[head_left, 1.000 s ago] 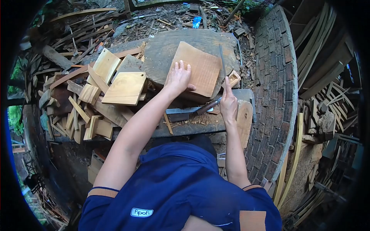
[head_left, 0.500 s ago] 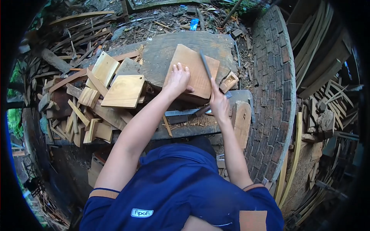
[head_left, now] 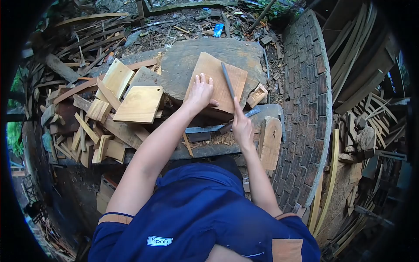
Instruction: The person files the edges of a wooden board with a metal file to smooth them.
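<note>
A flat reddish-brown wooden board (head_left: 231, 83) lies on a thick wooden block (head_left: 183, 56). My left hand (head_left: 200, 92) rests on the board's left part, fingers stretched out over its face and thumb by the near edge. In my right hand (head_left: 243, 127) is a long dark file (head_left: 228, 81), gripped at its near end with the index finger laid along it. The file slants across the board's right half, its far end pointing away from me. Beside the board's right corner sits a small carved wooden piece (head_left: 257, 95).
Pale wooden boards with a hole (head_left: 139, 104) lie left of the block among offcuts. A toothed saw blade (head_left: 203, 129) and a blade-like tool (head_left: 253, 111) lie on the bench below. A rounded plank (head_left: 271, 142) leans at right, beside a brick wall (head_left: 303, 105).
My right hand has drawn the file back toward me and slightly left across the board. The left hand stays in place on the board.
</note>
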Demonstrator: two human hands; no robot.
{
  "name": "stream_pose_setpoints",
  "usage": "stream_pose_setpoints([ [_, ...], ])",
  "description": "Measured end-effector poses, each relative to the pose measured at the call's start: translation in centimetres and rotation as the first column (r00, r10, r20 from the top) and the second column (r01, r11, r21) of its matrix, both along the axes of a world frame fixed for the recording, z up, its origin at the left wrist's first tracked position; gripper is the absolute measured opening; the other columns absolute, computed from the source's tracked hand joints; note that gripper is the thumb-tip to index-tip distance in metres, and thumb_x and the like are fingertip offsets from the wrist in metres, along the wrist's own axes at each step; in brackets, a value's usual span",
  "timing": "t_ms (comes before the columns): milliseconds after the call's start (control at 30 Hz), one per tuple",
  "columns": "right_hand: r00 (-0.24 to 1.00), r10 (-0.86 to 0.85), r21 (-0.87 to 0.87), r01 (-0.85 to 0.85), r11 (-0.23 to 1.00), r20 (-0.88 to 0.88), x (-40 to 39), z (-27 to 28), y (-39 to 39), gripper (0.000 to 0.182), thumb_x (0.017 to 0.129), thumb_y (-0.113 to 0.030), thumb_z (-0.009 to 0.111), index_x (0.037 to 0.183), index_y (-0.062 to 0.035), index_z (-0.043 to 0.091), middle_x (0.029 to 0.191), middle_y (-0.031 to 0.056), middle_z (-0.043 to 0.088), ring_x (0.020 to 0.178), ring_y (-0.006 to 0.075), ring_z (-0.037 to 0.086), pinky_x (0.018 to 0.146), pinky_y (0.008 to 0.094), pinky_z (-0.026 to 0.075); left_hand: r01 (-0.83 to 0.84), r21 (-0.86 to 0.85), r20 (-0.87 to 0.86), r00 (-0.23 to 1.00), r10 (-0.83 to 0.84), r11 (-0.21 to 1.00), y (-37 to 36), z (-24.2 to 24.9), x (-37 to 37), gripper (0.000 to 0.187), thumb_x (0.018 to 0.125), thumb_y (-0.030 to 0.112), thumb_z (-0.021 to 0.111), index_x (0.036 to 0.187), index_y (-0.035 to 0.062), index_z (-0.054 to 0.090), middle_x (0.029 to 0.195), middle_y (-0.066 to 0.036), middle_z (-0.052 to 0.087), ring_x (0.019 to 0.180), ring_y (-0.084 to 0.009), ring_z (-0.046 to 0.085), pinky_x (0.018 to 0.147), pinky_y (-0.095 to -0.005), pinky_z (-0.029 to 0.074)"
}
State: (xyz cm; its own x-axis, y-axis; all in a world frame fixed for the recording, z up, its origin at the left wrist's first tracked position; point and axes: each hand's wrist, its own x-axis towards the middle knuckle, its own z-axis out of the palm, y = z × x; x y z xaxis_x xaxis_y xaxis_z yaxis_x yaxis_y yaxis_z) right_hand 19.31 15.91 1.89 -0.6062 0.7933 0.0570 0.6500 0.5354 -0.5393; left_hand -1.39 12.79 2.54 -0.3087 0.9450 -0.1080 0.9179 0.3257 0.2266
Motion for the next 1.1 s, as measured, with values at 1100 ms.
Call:
stream_pose_setpoints([
  [1100,0.994,-0.041,0.076,0.033,0.997,0.102,1.1,0.0,0.4,0.049,0.096,-0.022,0.048,0.142,-0.0338,0.041,0.066,0.0207,0.062,0.062,0.0398,0.064,0.056,0.0526,0.051,-0.033,-0.047,0.011,0.999,0.034,0.998,0.1,-0.4,0.1,0.097,0.064,0.052,0.080,0.137,0.0019,0.042,0.141,-0.035,0.034,0.130,-0.0493,0.038,0.106,-0.0464,0.039],
])
